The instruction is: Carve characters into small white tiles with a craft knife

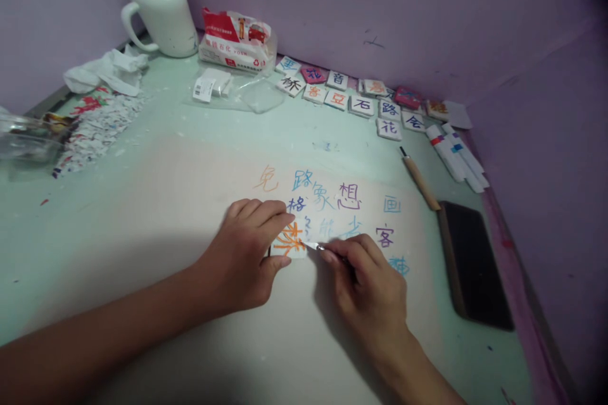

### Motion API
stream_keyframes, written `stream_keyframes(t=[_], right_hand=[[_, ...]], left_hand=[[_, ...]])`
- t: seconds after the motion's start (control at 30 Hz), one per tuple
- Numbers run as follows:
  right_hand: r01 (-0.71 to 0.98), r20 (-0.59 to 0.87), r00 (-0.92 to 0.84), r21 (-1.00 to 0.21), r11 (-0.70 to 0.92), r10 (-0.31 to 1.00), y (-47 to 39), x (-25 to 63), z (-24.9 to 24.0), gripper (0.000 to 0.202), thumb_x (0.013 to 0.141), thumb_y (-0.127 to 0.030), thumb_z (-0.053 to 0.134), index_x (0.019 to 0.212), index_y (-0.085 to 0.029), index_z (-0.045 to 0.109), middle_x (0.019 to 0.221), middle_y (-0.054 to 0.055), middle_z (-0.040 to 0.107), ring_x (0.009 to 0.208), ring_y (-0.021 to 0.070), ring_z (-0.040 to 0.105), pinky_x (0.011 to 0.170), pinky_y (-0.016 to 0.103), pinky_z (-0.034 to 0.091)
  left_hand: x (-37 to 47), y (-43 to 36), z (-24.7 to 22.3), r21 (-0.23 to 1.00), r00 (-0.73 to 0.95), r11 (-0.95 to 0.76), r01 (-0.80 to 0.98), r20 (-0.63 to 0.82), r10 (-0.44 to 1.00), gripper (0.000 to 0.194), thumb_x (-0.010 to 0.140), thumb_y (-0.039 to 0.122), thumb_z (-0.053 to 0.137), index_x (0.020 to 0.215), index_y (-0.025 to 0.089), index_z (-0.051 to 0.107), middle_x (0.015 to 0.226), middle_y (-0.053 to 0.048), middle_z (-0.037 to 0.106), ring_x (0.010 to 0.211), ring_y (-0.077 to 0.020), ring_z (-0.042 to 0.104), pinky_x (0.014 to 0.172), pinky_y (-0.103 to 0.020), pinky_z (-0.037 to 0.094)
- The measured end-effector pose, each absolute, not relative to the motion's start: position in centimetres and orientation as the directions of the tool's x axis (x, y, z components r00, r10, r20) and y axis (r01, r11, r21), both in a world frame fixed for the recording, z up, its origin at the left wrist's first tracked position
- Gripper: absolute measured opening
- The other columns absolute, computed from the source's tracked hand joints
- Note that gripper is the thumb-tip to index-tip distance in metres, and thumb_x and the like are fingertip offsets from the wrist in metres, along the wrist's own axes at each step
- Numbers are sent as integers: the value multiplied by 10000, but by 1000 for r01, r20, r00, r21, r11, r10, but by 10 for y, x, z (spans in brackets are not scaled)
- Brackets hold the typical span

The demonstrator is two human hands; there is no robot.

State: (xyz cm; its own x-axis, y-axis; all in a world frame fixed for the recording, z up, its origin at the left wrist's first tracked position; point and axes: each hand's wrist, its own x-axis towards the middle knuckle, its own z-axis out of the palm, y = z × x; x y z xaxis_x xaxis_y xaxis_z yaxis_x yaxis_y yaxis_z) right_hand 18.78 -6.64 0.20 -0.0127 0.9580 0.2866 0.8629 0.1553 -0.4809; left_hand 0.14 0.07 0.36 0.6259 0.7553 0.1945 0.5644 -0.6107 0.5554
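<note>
Tile, single, lies on the table, left of the phone. Two hands work at it: the left hand pins it between thumb and fingers, while the right hand, fingers closed, is clamped around one slim knife, its blade tip at the tile's right side. Beyond the phone and to its left sit roughly fourteen lettered blocks, some overlapping, so no exact count; two are reddish pink. At least two white markers lie just beyond the phone, and one wooden-handled cutter meets its far-left corner. Farther left of the phone are one mug, smooth and white with a gold lid, one crinkly plastic packet, and a crumbly heap of shavings. The tile looks whitish, flat and straight-edged, its face bearing thick orange strokes, partly covered by fingers.
</note>
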Motion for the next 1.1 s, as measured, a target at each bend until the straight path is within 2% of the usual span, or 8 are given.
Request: stream_keyframes(t=[0.17,0.27,0.6,0.8,0.9,0.97,1.0,1.1], right_hand=[[780,290,-1,-599,183,957,-66,192,4,102,867,-156,532,862,-177,631,745,17,624,611,112,605,528,215,439],[765,249,13,-626,150,969,-67,194,7,104,869,-164,532,861,-185,634,742,13,623,604,112,601,532,219,442],[839,160,-55,-527,132,986,-74,193,7,163,908,-200,463,901,-193,627,786,31,664,593,146,620,518,247,439],[735,48,-57,-674,75,997,-71,198,21,130,910,-229,483,952,-208,604,817,23,626,662,137,610,583,241,460],[698,-76,-225,-708,106,972,-72,202,37,130,890,-183,486,884,-224,609,828,12,630,696,132,616,590,223,463],[666,-237,-447,-732,144,862,-74,204,44,146,853,-160,536,766,-242,620,782,-22,646,687,118,631,583,197,464],[707,-297,-459,-693,142,837,-76,206,45,148,834,-161,561,732,-246,624,760,-33,656,657,119,635,567,200,461],[857,-238,-212,-511,64,948,-80,214,43,110,795,-182,575,793,-260,653,688,-33,694,543,146,640,487,231,442]], left_hand=[[1,0,4,553,627,-602,576,173,760,368,769,190,560,1132,141,531,1140,-121,562,1014,-292,515,890,-479,364],[2,1,4,557,626,-595,580,163,762,362,774,193,552,1133,151,525,1142,-117,558,1022,-292,511,891,-482,364],[0,2,3,524,620,-616,588,197,759,349,785,221,550,1125,159,501,1121,-126,543,1043,-301,507,892,-487,384],[-1,0,4,501,619,-624,600,204,758,364,771,253,589,1113,158,509,1099,-123,542,1035,-300,510,893,-482,386],[-1,0,4,504,619,-620,601,198,760,374,764,252,594,1114,149,517,1098,-126,543,1033,-301,511,896,-480,381],[-1,1,4,505,619,-617,604,190,762,373,762,247,593,1113,146,522,1097,-127,545,1031,-301,512,897,-483,379],[-1,1,4,505,620,-617,603,189,761,371,763,246,590,1114,145,523,1095,-127,547,1030,-300,513,898,-484,379],[-1,1,3,506,619,-619,601,196,761,360,771,240,579,1115,147,525,1095,-128,551,1034,-298,515,898,-487,381]])
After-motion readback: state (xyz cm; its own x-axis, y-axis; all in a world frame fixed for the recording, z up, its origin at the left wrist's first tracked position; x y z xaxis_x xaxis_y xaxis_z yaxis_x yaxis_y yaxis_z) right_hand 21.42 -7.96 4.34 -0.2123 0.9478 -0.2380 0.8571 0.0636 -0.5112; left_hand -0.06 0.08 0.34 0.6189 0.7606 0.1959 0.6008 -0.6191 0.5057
